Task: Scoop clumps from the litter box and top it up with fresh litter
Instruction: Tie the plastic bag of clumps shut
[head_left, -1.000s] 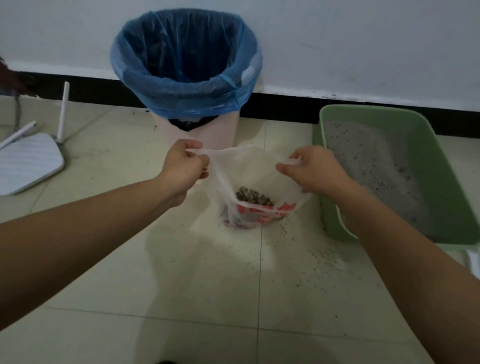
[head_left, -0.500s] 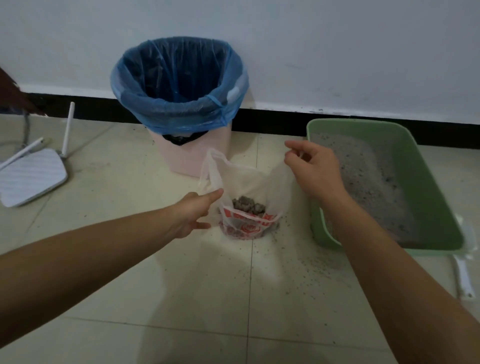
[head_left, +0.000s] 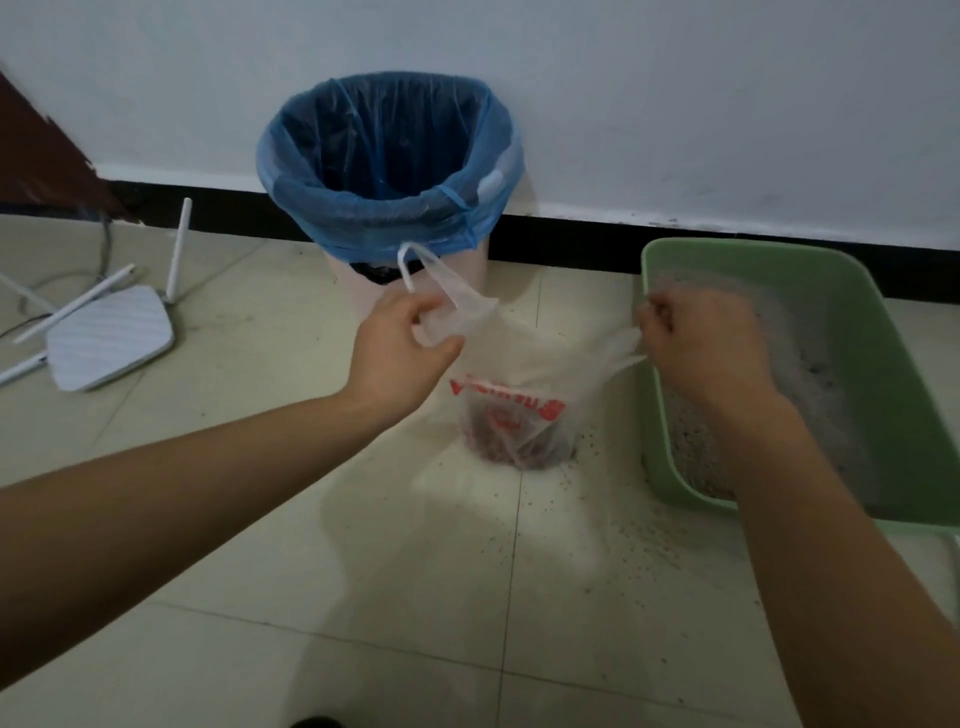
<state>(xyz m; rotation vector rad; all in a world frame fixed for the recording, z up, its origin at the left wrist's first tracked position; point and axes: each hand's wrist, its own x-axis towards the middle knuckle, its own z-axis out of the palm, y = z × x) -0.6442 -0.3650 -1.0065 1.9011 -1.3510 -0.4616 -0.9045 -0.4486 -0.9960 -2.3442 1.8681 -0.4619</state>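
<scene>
Tiled floor (head_left: 415, 597): router (head_left: 109, 340), blue-lined bin (head_left: 389, 218) behind bag (head_left: 511, 410).

Tiled floor (head_left: 363, 597) bears bin (head_left: 358, 296), green litter box (head_left: 857, 374), white router (head_left: 111, 338), scattered grains (head_left: 623, 535); bag (head_left: 514, 415) apparently rests there.

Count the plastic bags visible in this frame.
2. A blue liner sits in the pink bin by the wall; a clear bag is gripped by the left hand and right hand, beside the litter box. Something dark under the liner could be a third.
</scene>
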